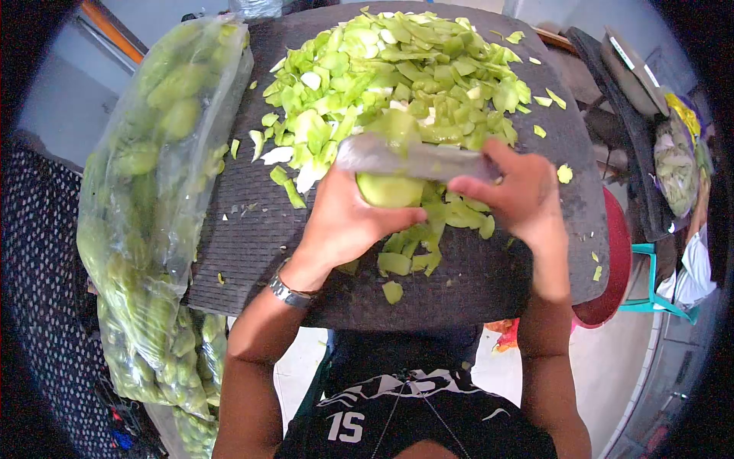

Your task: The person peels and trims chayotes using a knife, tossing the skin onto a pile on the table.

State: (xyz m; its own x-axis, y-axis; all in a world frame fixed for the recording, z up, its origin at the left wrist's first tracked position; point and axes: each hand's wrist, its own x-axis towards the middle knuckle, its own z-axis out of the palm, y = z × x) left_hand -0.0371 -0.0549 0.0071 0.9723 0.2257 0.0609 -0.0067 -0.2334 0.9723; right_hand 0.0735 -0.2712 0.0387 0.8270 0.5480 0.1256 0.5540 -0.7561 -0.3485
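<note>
My left hand [348, 214], with a metal watch on its wrist, is wrapped round a smooth, pale green fruit [388, 190] whose exact kind I cannot tell. Closed on the handle end of a broad-bladed knife [428, 159] is my right hand [512, 187]. The blade is smeared by motion and lies across the top of the fruit. A green slice [399, 130] shows blurred at the blade's far side. Beyond both hands rises a large heap of green slices and peelings [413, 69], and more pieces [413, 252] lie beneath them.
The dark, ridged tabletop [245, 222] carries scattered scraps. A long clear plastic bag [153, 168] of green fruit lies along the left edge, with more bagged fruit [160, 352] below. At right are a red tub [612, 260], a teal stool [650, 283] and another filled bag [677, 168].
</note>
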